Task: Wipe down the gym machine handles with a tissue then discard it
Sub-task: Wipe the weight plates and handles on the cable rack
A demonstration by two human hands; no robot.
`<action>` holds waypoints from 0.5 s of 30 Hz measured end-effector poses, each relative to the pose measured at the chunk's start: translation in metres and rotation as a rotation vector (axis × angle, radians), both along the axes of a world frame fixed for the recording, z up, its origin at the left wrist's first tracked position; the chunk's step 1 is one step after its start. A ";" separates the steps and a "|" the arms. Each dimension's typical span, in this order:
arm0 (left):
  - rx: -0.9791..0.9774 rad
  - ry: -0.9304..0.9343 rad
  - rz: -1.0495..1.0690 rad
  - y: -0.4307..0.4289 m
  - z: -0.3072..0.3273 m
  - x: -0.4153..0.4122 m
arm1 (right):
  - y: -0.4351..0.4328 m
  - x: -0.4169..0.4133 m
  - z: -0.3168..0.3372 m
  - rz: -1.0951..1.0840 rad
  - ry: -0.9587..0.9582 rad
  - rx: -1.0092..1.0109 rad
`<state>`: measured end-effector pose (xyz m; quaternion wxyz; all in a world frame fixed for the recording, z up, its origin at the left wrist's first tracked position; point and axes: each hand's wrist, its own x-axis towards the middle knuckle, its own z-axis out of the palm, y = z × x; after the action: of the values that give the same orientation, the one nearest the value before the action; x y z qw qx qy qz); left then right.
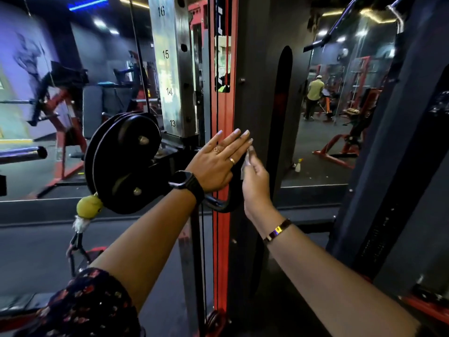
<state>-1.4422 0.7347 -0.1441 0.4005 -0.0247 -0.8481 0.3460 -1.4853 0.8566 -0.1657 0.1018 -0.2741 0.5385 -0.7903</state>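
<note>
Right hand (257,183): pinching small tissue (245,166) at fingertips, just beside left hand (216,164). Left hand: flat, fingers straight, pressing on black handle (220,206), gripping nothing. Just behind: red upright (223,239); left of that, black pulley (124,161). Risks: missing the patch covered by left palm; tearing or dropping thin tissue if dragged hard; handle swinging once unbraced.

One camera only, worn on the person's head, looking forward and slightly down, close in front of the red upright (227,113).
</note>
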 end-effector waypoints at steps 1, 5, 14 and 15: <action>0.012 -0.005 -0.009 0.000 0.000 0.001 | 0.000 -0.002 0.001 0.011 -0.008 -0.005; 0.030 -0.033 -0.041 0.000 0.004 0.004 | 0.008 0.015 -0.027 -0.032 0.101 0.096; 0.021 -0.065 -0.027 -0.005 0.001 -0.001 | -0.004 0.008 -0.014 -0.061 0.182 0.047; 0.004 -0.062 -0.027 -0.004 0.001 -0.001 | -0.002 0.007 -0.017 -0.061 0.218 0.047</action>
<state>-1.4431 0.7302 -0.1432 0.3785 -0.0459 -0.8605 0.3380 -1.4781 0.8544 -0.1822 0.0251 -0.3396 0.5728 -0.7456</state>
